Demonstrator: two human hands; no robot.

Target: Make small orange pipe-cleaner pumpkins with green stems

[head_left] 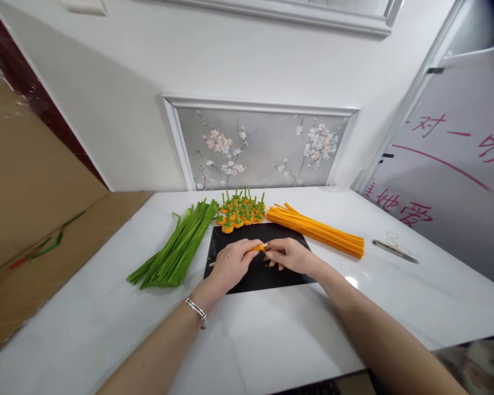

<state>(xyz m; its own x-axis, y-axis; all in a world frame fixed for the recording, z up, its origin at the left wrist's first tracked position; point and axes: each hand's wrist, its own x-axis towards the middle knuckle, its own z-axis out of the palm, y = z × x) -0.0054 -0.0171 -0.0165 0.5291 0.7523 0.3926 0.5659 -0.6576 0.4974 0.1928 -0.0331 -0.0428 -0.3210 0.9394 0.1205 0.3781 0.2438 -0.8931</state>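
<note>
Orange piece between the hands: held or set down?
Held: the left hand grips the orange piece over the mat, right hand at its end.

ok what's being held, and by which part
The left hand pinches a small orange piece at its left end; the right hand is at its other end, grip unclear.

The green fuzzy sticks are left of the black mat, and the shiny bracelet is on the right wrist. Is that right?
Not quite: the head view shows the shiny bracelet on the wrist of the left hand. The green fuzzy sticks are left of the black mat.
</note>
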